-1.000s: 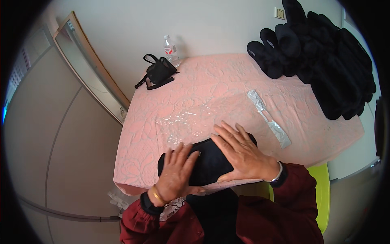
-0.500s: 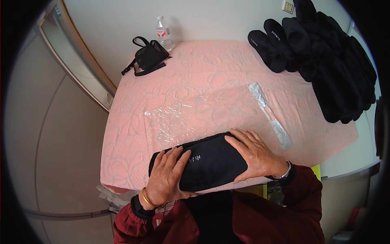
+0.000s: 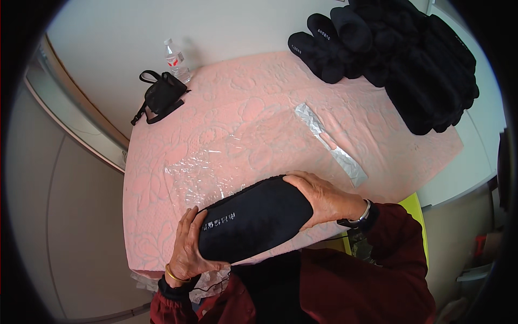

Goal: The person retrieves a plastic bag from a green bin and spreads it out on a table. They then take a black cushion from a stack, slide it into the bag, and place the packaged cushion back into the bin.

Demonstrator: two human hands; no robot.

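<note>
A black, soft-looking fabric bundle point(image 3: 256, 224), rounded at its ends and marked with small white print, is held between my two hands at the table's near edge. My left hand point(image 3: 187, 245) grips its left end, fingers along the far side and thumb under the near side. My right hand point(image 3: 324, 198) is wrapped round its right end. Just beyond the bundle lies a flat clear plastic bag point(image 3: 210, 167) with a crinkled white strip point(image 3: 332, 147) along its right side. The bundle's underside is hidden.
A pink patterned cloth point(image 3: 154, 197) covers the table. Many similar black fabric pieces point(image 3: 415, 75) are heaped at the far right. At the far left are a small black mesh bag with straps point(image 3: 163, 94) and a clear plastic bottle point(image 3: 175, 60). Something yellow-green point(image 3: 414, 213) stands beside my right arm.
My hands have moved from resting on top of the bundle to gripping its two ends. It is tilted more, showing more of its printed face. The whole view has shifted.
</note>
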